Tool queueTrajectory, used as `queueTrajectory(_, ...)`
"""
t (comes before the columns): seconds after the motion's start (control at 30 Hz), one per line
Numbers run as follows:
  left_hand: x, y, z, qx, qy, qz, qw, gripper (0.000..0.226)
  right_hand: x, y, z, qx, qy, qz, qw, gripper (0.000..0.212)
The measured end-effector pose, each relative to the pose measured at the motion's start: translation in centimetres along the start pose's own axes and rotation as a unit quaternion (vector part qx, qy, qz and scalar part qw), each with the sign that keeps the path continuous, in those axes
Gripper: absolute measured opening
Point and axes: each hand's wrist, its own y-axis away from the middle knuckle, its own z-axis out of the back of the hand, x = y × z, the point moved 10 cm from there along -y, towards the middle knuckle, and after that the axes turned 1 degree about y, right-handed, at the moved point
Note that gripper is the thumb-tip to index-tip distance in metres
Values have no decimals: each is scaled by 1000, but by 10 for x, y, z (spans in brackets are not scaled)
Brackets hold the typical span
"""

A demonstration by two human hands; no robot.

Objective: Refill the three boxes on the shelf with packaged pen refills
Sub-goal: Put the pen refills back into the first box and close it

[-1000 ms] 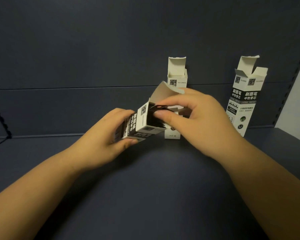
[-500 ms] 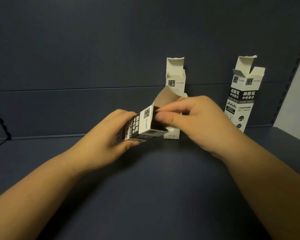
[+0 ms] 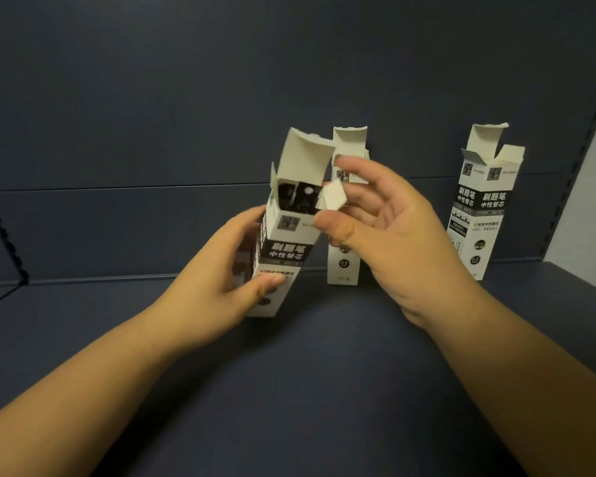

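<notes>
Over the dark blue shelf, the left hand grips a tilted black-and-white cardboard refill box with open flaps while the right hand hovers loose-fingered holding nothing, so honestly the dark refill packs inside could slide out if it tips further.

The left hand is gripping a white-and-black box around its lower half, holding it nearly upright above the dark shelf, its top flaps standing open over a dark packet inside. The right hand is hovering just beside the box's mouth, fingers loosely spread. Behind, a middle box and a right box are standing upright with open tops against the back panel.
</notes>
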Motion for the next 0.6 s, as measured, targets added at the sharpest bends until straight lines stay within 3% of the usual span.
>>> queueTrajectory(0.07, -6, 2, -4, -2, 87, 0, 996, 80, 0, 1, -3, -2, -28, 5, 1000, 70)
queueTrajectory(0.17, -20, 6, -10, 7, 153, -32, 988, 95, -1, 2, -5, -10, -12, 17, 1000, 59)
queueTrajectory(0.37, -35, 9, -15, 18, 152, -54, 987, 103, 3, 6, -16, 40, 35, 42, 998, 48)
queueTrajectory(0.5, -40, 9, -11, 15, 170, -58, 984, 91, 5, 9, -22, 68, 67, 50, 994, 43)
queueTrajectory(0.6, -42, 7, -9, 21, 190, -52, 980, 81, 19, 10, -20, 49, 81, 106, 990, 40)
